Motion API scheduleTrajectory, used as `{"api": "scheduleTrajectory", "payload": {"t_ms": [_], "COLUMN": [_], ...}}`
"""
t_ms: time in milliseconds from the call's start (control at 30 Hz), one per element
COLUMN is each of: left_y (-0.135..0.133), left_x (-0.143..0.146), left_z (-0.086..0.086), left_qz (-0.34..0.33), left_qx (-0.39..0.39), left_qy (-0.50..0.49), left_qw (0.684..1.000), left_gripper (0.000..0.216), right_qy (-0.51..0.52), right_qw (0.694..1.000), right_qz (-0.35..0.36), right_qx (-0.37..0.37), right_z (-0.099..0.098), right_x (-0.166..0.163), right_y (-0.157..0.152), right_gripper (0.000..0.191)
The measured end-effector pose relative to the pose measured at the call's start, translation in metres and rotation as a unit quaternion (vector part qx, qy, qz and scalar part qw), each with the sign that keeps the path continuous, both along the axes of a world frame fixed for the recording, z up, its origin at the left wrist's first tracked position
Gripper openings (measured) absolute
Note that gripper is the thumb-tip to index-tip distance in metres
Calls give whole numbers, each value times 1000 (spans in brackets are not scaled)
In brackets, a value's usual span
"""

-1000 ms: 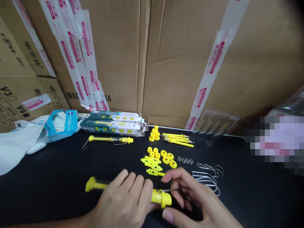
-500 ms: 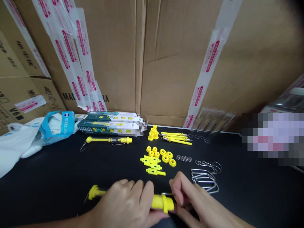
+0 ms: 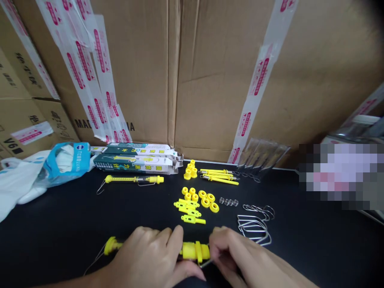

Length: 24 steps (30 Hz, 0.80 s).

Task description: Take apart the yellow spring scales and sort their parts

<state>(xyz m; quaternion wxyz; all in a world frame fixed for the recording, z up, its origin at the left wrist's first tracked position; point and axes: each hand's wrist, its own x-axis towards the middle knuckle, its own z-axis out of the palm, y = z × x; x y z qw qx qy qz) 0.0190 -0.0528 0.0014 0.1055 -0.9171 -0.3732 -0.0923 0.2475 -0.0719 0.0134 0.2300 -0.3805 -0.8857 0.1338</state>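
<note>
My left hand [image 3: 150, 254] is wrapped round a yellow spring scale [image 3: 189, 251] lying sideways, its thumb stretched along the near side. From the far left end of the scale, a yellow cap [image 3: 110, 245] and a thin wire hook [image 3: 95, 259] stick out past my fist. At the other end, my right hand [image 3: 237, 252] is closed with its fingers curled against the yellow end piece. Its fingers pinch a metal wire handle [image 3: 206, 263], which shows just below that end piece. The right fingertips are partly hidden.
Behind my hands lie yellow slotted pieces [image 3: 192, 219], yellow rings [image 3: 214, 207], small springs [image 3: 231, 202] and bent wire handles [image 3: 255, 230]. Further back are a whole spring scale [image 3: 132, 179], printed boxes [image 3: 135, 163], yellow rods [image 3: 220, 177] and a blue-white bag [image 3: 67, 162]. Cardboard [image 3: 144, 80] stands behind.
The wire handle has swung from the far side of the end piece to the near side. My right hand sits closer against the scale's end. The view has shifted slightly.
</note>
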Motion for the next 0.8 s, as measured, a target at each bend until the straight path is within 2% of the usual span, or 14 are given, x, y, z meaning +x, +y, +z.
{"api": "scheduleTrajectory", "payload": {"t_ms": [100, 267, 400, 567, 667, 800], "left_y": [1, 2, 3, 3, 2, 4], "left_x": [-1, -2, -3, -4, -3, -2], "left_z": [-1, -4, -5, -2, 0, 2], "left_qz": [2, 15, 1, -30, -38, -47], "left_qx": [8, 20, 31, 29, 48, 101], "left_qy": [-15, -36, -34, -56, -82, -119], "left_qw": [1000, 999, 999, 998, 995, 987], "left_gripper": [34, 27, 29, 22, 36, 44], "right_qy": [27, 76, 75, 76, 53, 59], "right_qw": [998, 992, 991, 981, 977, 980], "right_qz": [13, 69, 45, 27, 15, -4], "right_qx": [-55, -73, -99, -177, -206, -188], "right_z": [5, 16, 22, 24, 22, 17], "right_x": [5, 11, 15, 22, 22, 16], "right_y": [5, 11, 14, 17, 18, 16], "right_gripper": [30, 17, 9, 9, 5, 15]}}
